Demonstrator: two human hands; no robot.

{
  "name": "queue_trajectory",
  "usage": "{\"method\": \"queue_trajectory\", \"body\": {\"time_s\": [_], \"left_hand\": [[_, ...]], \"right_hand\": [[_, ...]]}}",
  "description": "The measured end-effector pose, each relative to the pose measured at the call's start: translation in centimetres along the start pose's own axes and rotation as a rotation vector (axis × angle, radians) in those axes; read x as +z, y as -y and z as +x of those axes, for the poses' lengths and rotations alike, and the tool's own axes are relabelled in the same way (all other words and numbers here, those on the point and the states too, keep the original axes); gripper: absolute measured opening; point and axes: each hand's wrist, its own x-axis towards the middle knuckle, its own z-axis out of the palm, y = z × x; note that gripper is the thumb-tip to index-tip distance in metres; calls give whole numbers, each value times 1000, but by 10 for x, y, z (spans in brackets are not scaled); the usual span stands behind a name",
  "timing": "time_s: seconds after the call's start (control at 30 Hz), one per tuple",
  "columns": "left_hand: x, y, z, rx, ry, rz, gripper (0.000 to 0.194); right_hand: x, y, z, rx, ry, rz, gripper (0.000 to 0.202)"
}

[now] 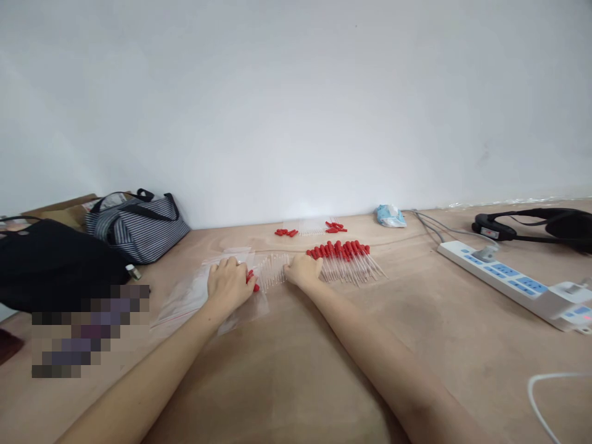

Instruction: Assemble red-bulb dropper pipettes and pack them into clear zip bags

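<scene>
My left hand (229, 283) is over the clear plastic bags (187, 296), fingers curled and closed around red rubber bulbs (250, 277) that show beside the thumb. To its right lies a row of thin clear tubes (272, 271). My right hand (304, 270) is at the right end of that row, its fingers curled together; what they grip is hidden. Touching distance beyond it are droppers (345, 259), clear tubes with red bulbs on their far ends, laid side by side in a fan.
At the back lie loose red bulbs (287, 232) and more clear tubes (311, 227). A blue tissue pack (390, 216) is near the wall. On the right are a white power strip (499, 277) and a black headset (522, 225); a striped bag (143, 225) stands left.
</scene>
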Motion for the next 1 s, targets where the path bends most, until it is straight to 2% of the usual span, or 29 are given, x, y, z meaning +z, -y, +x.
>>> {"method": "queue_trajectory", "body": {"time_s": [0.23, 0.4, 0.5, 0.53, 0.63, 0.7, 0.77, 0.87, 1.0], "left_hand": [[0, -3, -2, 28, -23, 45, 30], [-5, -8, -3, 72, -151, -78, 27], [-9, -23, -11, 171, -216, -339, 18], [-10, -30, -15, 210, -223, -435, 15], [-9, -49, -29, 320, -156, -668, 12], [-7, -57, -37, 371, -95, -759, 9], [-5, -62, -42, 381, -65, -823, 7], [-1, -64, -45, 383, -57, -895, 8], [5, -66, -43, 485, -48, -901, 28]], "right_hand": [[0, 6, 2, 23, 47, 15, 25], [-10, -3, -2, -30, -27, 38, 28], [-16, -27, -10, -144, -94, 75, 26], [-17, -38, -14, -235, -143, 116, 23], [-16, -80, -31, -509, -228, 220, 15], [-16, -107, -45, -601, -265, 245, 14], [-18, -128, -58, -649, -227, 236, 14], [-25, -142, -73, -716, -177, 158, 25], [-32, -138, -81, -785, -148, 58, 27]]}}
